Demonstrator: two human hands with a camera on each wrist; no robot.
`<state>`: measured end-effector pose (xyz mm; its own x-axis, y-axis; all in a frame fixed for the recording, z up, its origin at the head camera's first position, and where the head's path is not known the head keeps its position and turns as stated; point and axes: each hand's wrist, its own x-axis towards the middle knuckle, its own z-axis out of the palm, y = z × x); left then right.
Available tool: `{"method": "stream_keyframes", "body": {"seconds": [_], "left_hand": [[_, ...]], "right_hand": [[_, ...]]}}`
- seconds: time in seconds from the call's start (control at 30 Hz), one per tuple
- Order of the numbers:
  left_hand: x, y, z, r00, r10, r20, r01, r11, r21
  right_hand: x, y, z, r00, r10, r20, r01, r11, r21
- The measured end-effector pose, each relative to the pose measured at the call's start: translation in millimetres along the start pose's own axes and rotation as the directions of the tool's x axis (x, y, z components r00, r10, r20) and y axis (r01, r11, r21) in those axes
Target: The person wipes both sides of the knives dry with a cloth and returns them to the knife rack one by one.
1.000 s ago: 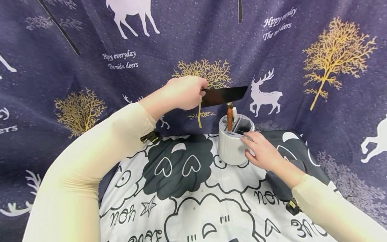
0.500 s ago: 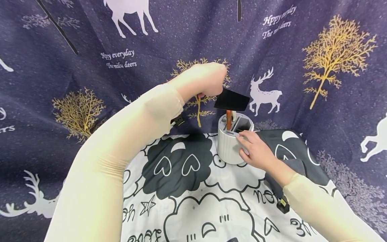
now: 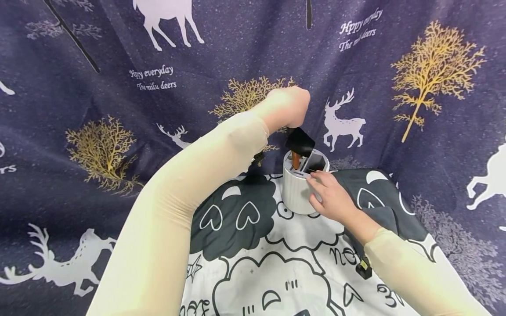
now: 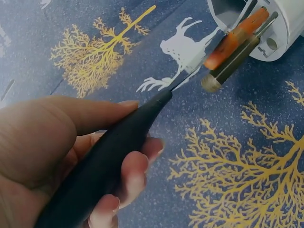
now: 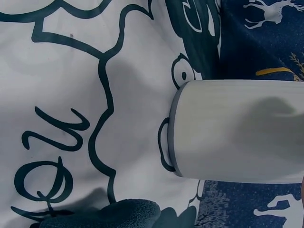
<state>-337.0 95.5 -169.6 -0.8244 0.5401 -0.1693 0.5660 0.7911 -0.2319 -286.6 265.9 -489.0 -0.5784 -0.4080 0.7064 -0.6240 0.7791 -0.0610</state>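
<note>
My left hand [image 3: 290,105] is above a round white knife block [image 3: 297,193] and grips a kitchen knife [image 3: 301,142] by its black handle [image 4: 107,152]. The broad black blade points down towards the block's top and overlaps it in the head view. In the left wrist view the blade shows nearly edge-on. My right hand [image 3: 330,195] rests its fingertips on the near right rim of the block, fingers fairly straight. An orange handle [image 4: 240,35] and a darker handle with a brass-coloured end [image 4: 232,64] stick out of the block's slots.
The block stands on a white and dark cartoon-print cloth [image 3: 276,281] near its far edge. A dark blue curtain [image 3: 221,52] with deer and gold trees hangs close behind. A dark grey cushion-like thing [image 3: 381,219] lies beside my right forearm.
My left hand has moved right to above the block, and the knife has swung from nearly level to pointing down. My right hand has stayed at the rim.
</note>
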Motion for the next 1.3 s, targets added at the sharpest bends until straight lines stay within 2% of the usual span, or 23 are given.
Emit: {"method": "stream_keyframes", "body": {"seconds": [0.2,0.4,0.53,0.6,0.7,0.8,0.9,1.03,1.3], "left_hand": [[6.8,13.6,-1.3,0.999,-0.046,0.019,0.045,0.997,0.058],[16.6,18.8,-0.7,0.995,-0.047,0.086,0.039,0.995,0.096],[20.8,20.9,3.2,0.995,-0.053,0.085,0.043,0.993,0.108],[22.4,22.4,6.7,0.997,-0.052,0.052,0.044,0.990,0.135],[25.5,26.6,14.5,0.998,-0.049,-0.036,0.055,0.980,0.193],[29.5,33.5,24.9,0.988,-0.040,-0.146,0.076,0.964,0.255],[33.7,40.8,36.1,0.976,-0.012,-0.219,0.079,0.951,0.299],[40.2,48.8,49.0,0.970,0.027,-0.243,0.058,0.940,0.337],[56.3,54.2,70.1,0.973,0.061,-0.225,0.024,0.933,0.359]], "right_hand": [[0.1,-1.5,-1.7,1.000,0.022,-0.015,-0.022,1.000,0.008],[-0.3,-0.7,-0.7,0.999,0.023,-0.037,-0.022,1.000,0.019],[-0.6,-0.3,0.8,0.999,0.011,-0.053,-0.010,1.000,0.028],[-0.7,-0.6,1.4,0.998,0.004,-0.062,-0.002,1.000,0.031],[-0.7,-1.0,2.3,0.997,-0.006,-0.078,0.009,0.999,0.040],[-0.8,-1.5,3.9,0.996,-0.014,-0.091,0.018,0.999,0.047],[-0.7,-2.0,5.9,0.994,-0.018,-0.106,0.024,0.999,0.048],[-1.4,-1.6,8.0,0.993,-0.015,-0.113,0.019,0.999,0.038],[-2.2,-2.8,8.5,0.996,0.000,-0.094,0.001,1.000,0.013]]}}
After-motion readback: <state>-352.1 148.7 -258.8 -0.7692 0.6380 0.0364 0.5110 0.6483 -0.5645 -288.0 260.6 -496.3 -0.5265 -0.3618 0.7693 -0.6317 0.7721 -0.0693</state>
